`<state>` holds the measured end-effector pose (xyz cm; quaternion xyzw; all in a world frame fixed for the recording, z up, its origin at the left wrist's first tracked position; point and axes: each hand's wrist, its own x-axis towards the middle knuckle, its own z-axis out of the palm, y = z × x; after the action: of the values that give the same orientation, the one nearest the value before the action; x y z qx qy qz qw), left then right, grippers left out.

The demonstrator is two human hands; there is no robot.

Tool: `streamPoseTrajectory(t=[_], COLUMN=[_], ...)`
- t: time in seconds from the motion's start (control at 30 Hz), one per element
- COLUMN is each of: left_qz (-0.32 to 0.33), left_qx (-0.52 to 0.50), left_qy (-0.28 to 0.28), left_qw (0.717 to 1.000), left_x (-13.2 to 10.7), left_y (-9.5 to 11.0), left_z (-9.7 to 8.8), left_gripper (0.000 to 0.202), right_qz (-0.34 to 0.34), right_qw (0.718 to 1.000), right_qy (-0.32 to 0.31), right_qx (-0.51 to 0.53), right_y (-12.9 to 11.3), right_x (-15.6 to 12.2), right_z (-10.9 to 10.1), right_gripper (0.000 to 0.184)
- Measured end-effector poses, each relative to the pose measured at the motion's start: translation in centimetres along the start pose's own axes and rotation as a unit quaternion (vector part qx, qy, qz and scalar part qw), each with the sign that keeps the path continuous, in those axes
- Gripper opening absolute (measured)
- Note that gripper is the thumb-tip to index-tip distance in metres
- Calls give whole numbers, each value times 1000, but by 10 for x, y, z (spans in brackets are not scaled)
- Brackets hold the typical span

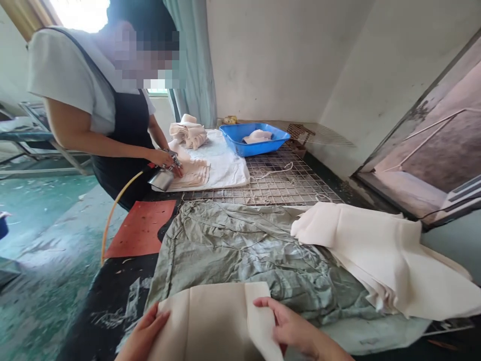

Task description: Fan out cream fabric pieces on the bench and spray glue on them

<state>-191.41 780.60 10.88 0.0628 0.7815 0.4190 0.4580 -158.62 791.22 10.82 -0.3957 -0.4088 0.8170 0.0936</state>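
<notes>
At table's near edge: left hand [145, 333] flat on cream fabric piece [210, 321], fingers spread; right hand [289, 326] pinching its folded flap. Folding under way, apparently; next, a pressed, aligned crease. Beyond: green sack [240, 250], cream stack [376, 250], co-worker's spray gun [165, 173], blue tub [240, 143].
</notes>
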Motion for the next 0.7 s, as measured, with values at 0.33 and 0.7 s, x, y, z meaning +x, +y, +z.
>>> streamPoseTrajectory(t=[0.33,0.7], left_qz=[202,282], left_qx=[217,378], left_qy=[-39,-38], left_qw=[954,881], left_x=[82,122], left_y=[18,45], left_z=[-18,16], left_gripper=[21,20], right_qz=[-118,-116], right_qw=[946,827], right_qy=[177,271], right_qx=[-246,-479], right_y=[-22,-54], right_x=[93,131], right_z=[24,11], right_gripper=[32,36])
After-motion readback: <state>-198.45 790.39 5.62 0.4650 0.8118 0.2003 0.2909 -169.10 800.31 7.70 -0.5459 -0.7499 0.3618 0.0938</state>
